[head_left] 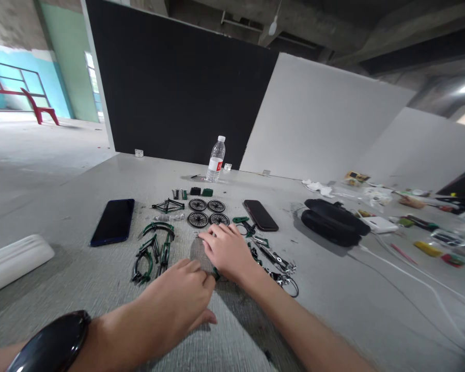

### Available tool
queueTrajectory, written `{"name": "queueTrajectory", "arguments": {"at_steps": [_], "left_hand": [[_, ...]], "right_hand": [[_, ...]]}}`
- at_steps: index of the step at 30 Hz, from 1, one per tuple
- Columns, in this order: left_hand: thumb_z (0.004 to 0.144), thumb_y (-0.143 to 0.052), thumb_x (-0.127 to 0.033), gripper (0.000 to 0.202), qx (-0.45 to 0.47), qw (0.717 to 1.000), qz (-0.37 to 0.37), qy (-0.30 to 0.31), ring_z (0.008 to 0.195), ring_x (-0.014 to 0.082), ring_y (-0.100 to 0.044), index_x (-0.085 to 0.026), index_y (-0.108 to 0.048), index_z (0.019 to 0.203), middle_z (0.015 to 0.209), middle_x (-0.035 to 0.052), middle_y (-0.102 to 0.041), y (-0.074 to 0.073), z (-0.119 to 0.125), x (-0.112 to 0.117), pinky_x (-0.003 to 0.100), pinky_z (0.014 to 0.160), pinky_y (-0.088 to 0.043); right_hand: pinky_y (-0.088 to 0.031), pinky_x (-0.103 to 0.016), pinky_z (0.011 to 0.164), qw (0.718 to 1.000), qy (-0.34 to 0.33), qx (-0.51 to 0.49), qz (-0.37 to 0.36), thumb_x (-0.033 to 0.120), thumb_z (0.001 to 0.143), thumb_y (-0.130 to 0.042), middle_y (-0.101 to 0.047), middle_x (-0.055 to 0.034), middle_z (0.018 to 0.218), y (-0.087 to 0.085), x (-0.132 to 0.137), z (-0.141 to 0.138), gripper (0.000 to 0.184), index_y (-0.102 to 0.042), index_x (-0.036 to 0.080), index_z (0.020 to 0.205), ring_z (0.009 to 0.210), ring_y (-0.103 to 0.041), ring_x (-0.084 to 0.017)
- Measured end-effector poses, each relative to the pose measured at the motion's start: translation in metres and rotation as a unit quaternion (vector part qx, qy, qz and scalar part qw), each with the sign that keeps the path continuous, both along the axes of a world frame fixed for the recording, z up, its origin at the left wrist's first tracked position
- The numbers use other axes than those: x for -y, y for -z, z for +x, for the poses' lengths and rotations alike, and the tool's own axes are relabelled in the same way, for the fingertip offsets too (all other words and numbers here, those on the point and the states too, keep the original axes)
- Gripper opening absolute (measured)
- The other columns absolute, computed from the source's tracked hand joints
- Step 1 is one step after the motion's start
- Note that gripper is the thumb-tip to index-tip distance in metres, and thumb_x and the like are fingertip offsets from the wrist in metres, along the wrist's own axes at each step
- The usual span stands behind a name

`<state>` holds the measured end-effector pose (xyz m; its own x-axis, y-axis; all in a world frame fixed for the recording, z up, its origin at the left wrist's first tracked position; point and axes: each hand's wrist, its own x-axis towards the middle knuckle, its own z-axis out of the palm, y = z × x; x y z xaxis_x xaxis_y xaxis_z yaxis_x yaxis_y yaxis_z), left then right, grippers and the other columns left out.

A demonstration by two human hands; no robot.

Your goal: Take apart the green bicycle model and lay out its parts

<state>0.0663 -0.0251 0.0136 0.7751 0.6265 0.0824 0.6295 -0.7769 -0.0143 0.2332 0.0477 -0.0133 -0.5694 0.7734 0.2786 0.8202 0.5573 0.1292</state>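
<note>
My left hand [178, 294] is closed with its fingers curled, low over the near middle of the table. A small dark green part [216, 273] shows just beyond its fingertips, and what lies inside the fingers is hidden. My right hand [227, 249] reaches across with bent fingers, the tips close together near the tabletop; I cannot make out what they pinch. Past it lie several small spoked wheels [198, 219]. To the left are a miniature bicycle frame [168, 205] and green-black curved mudguards [157, 227]. More small bicycle parts [279, 262] lie beside my right forearm.
A dark blue phone [113, 222] lies left, another phone [261, 215] right. A water bottle [216, 160] stands at the back before a black panel [178, 77]. Farther right are a black case [333, 222], a white cable [414, 279] and scattered items. A white object [17, 263] is far left.
</note>
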Motion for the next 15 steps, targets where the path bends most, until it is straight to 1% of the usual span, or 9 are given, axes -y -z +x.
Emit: {"name": "queueTrajectory", "arguments": {"at_steps": [4,8,12,15], "left_hand": [[0.089,-0.07,-0.04,0.022,0.009,1.0,-0.005,-0.008,0.088,0.0245,-0.063,-0.018,-0.071,0.092,0.092,0.0045,-0.069,-0.0008,0.0002,0.0002,0.035,0.081,-0.044],[0.089,-0.07,-0.04,0.022,0.004,1.0,-0.007,-0.005,0.088,0.0246,-0.063,-0.018,-0.07,0.093,0.092,0.0051,-0.069,0.0002,-0.0006,0.0016,0.035,0.081,-0.044],[0.087,-0.072,-0.036,0.019,0.008,1.0,0.007,-0.003,0.086,0.0251,-0.062,-0.018,-0.07,0.09,0.092,0.0051,-0.07,0.0007,-0.0008,0.0029,0.034,0.081,-0.045],[0.088,-0.071,-0.039,0.021,0.002,1.0,0.016,-0.002,0.085,0.0249,-0.062,-0.018,-0.07,0.09,0.091,0.0044,-0.07,-0.0007,0.0002,0.0025,0.034,0.081,-0.046]], "right_hand": [[-0.032,-0.037,0.085,1.0,0.005,-0.005,-0.007,0.021,0.098,-0.048,-0.068,-0.0057,0.104,-0.0003,0.0,-0.0006,0.027,-0.069,0.024,0.115,0.096,-0.057,-0.022],[-0.032,-0.037,0.085,1.0,0.008,-0.014,-0.014,0.021,0.098,-0.048,-0.068,-0.0051,0.105,0.0005,-0.0014,0.0001,0.027,-0.068,0.024,0.116,0.097,-0.058,-0.022],[-0.033,-0.037,0.085,0.999,0.006,-0.025,-0.021,0.022,0.098,-0.048,-0.068,-0.005,0.106,0.0003,-0.0024,0.0011,0.025,-0.067,0.024,0.114,0.098,-0.058,-0.021],[-0.034,-0.037,0.085,0.999,0.004,-0.043,-0.026,0.021,0.099,-0.049,-0.069,-0.0045,0.107,-0.0003,-0.004,0.0007,0.022,-0.067,0.023,0.112,0.098,-0.059,-0.021]]}}
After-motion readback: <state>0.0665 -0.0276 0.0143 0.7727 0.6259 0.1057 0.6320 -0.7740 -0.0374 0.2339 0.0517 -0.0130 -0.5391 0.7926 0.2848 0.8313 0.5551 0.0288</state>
